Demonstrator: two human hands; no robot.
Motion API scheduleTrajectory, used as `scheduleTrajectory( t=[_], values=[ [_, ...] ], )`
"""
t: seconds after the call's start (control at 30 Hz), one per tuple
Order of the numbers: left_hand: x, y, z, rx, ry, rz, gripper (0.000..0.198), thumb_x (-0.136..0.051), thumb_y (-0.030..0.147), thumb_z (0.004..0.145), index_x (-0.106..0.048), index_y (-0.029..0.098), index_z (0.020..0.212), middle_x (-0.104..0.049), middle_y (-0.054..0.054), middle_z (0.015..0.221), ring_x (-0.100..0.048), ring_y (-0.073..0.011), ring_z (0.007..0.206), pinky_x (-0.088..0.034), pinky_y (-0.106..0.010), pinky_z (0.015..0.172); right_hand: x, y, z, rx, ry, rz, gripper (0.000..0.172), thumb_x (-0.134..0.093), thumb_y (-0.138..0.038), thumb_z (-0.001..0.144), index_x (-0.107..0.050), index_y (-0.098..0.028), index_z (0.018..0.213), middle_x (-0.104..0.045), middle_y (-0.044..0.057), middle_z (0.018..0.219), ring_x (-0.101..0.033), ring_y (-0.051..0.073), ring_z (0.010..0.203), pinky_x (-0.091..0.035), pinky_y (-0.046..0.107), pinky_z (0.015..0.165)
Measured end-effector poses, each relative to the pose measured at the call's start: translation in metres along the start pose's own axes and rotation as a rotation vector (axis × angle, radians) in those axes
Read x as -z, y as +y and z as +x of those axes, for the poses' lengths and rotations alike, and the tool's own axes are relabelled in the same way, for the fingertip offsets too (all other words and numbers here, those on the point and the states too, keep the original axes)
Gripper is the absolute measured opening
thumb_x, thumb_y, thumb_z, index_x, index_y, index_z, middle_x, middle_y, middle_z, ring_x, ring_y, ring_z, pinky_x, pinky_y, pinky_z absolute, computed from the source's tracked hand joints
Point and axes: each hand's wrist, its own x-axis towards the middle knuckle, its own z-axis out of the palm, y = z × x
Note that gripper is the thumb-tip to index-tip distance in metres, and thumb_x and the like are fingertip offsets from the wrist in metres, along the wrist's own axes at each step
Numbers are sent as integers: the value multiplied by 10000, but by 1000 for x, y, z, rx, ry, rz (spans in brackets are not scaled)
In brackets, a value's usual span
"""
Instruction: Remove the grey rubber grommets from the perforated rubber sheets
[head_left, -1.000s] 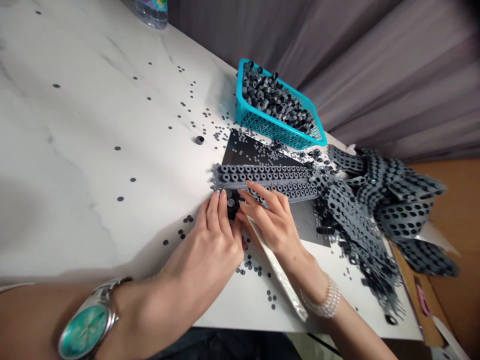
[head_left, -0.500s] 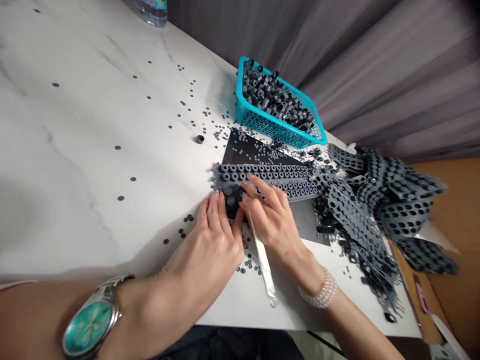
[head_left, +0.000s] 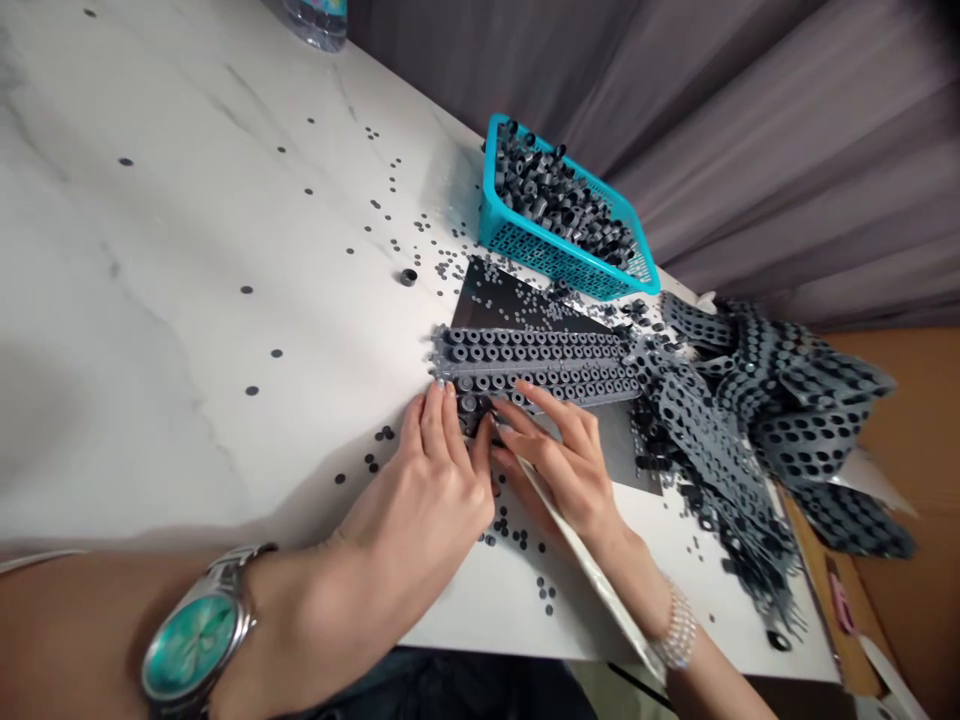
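The basket (head_left: 559,255) stands behind the strip (head_left: 544,352).

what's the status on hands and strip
Left hand at left end of strip. Right hand gripping white stick. Hands hide part of strip; loose discs scattered about.

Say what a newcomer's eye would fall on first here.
The turquoise basket, heaped with dark ring-like pieces, stands out at the table's back edge. Nearer, the left hand, with a teal watch above its wrist, and the right hand, holding a pale stick, are at the ringed panel. Perforated grey strips lie heaped to the right.
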Motion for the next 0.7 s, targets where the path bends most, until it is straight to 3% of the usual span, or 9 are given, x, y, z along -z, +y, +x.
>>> scheduleTrajectory(
  t=[0.23, 0.47, 0.63, 0.7],
  values=[
    [2, -1, 1, -3, -7, -5, 448, -683, 194, 761, -685, -2, 1165, -590, -366, 1209, -588, -458, 1155, -509, -505, 947, -3, 3, 3, 66, -21, -66, 86, -562, -132, 919, -573, -208, 957, -731, 104, 1133, -587, 230, 1226, -435, 372, 923],
    [3, -2, 2, -15, 1, 32, 431, -635, 214, 814, -672, 17, 1194, -624, -341, 1176, -619, -424, 1128, -530, -485, 922, -4, 7, 7, 136, -114, -177, 179, -456, -82, 945, -577, -191, 1021, -685, 141, 1206, -526, 223, 1285, -445, 370, 963],
    [2, -1, 1, 10, 8, 25, 492, -675, 258, 822, -623, 90, 1281, -636, -336, 1157, -623, -425, 1117, -538, -488, 901, -8, 25, 10, -213, 112, -228, 151, -462, -107, 947, -547, -209, 1016, -670, 150, 1194, -490, 269, 1315, -438, 443, 983],
    [1, -1, 1, 6, 3, 23, 525, -690, 275, 818, -603, 94, 1303, -627, -341, 1168, -616, -430, 1125, -534, -492, 906, -5, 29, 8, -282, 141, -188, 140, -480, -137, 945, -548, -223, 1032, -673, 132, 1188, -495, 276, 1310, -433, 474, 996]
  ],
)
